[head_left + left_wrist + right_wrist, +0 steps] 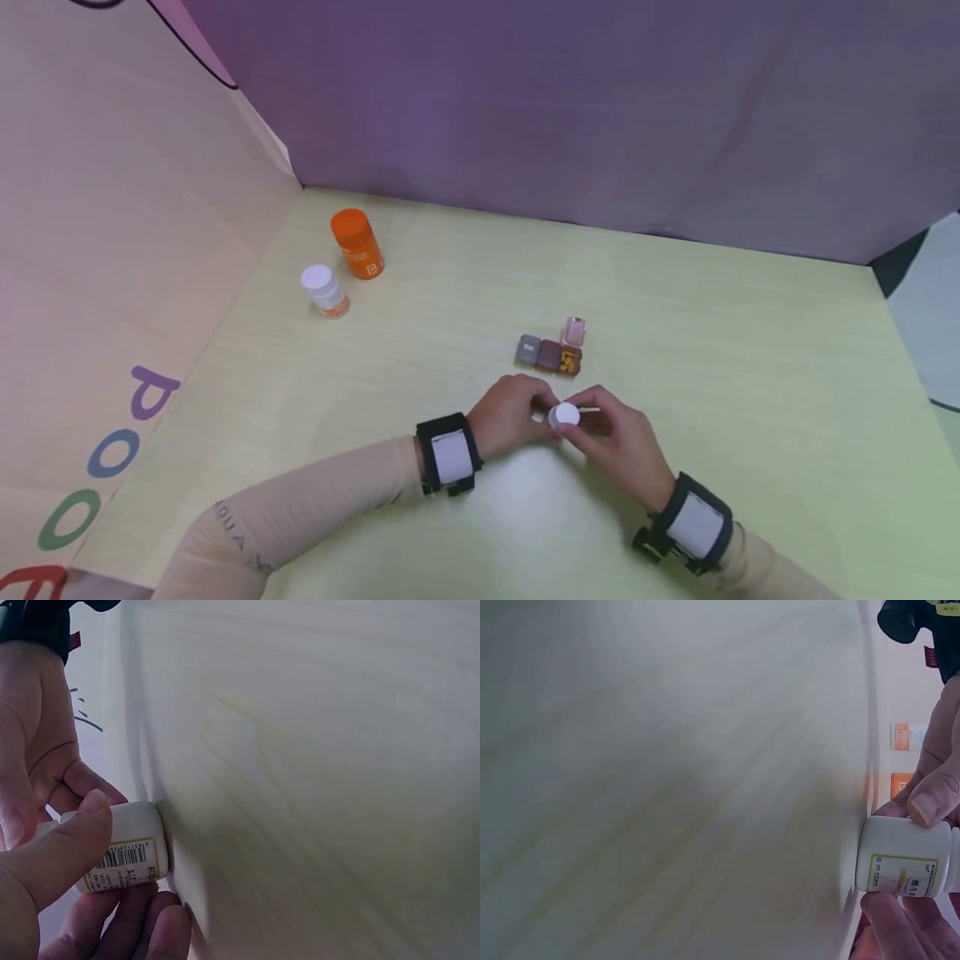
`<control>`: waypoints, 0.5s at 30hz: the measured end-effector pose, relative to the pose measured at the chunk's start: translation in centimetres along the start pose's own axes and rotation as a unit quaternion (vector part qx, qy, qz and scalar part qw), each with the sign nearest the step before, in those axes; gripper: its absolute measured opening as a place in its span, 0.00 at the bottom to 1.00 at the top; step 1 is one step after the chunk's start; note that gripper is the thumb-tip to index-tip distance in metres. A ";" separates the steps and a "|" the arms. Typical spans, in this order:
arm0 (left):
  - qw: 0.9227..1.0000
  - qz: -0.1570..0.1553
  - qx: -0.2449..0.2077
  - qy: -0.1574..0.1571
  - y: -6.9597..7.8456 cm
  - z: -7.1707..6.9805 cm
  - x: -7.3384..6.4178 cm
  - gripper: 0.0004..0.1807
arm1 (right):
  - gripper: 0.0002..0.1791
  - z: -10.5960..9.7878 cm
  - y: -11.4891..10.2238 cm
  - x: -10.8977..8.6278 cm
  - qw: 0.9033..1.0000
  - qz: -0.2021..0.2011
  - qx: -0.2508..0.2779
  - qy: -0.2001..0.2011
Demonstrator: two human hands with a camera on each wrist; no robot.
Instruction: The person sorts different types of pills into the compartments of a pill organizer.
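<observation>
A small white pill bottle (564,415) stands upright on the table, its base at the tabletop in both wrist views. From its left side, my left hand (516,417) holds it, the thumb lying across the barcode label of the bottle (135,840) in the left wrist view. My right hand (622,446) grips it from the other side, thumb and index finger close around the white cap. In the right wrist view, fingers of both hands surround the bottle (904,859), and the printed label faces that camera.
Just beyond the hands lie small square pieces: a grey one (528,349), a maroon one (549,355), a brown-and-gold one (571,361) and a pink one (574,332). An orange bottle (360,246) and a white bottle (326,292) stand at the far left, near the lettered side wall (150,208).
</observation>
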State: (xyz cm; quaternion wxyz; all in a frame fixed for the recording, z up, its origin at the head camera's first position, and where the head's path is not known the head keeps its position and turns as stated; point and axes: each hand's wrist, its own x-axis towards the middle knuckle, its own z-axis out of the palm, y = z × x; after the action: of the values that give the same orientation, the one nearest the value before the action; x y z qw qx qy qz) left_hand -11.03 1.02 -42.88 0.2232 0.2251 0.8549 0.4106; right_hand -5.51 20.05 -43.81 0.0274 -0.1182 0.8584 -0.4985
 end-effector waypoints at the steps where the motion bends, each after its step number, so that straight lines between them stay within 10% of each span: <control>1: 1.000 0.000 -0.001 0.000 0.0 0.0 0.0 0.13 | 0.15 0.0 0.0 0.0 1.000 0.001 -0.001 0.000; 15: 1.000 0.016 -0.009 0.005 -0.3 0.1 -0.2 0.14 | 0.18 0.0 0.1 -0.1 1.000 0.016 -0.014 -0.004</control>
State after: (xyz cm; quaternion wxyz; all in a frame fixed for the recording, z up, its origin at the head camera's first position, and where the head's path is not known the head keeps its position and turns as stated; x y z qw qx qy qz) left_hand -10.90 0.82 -43.19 0.2146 0.2345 0.8487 0.4227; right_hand -5.47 20.10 -43.93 0.0368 -0.1068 0.8668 -0.4856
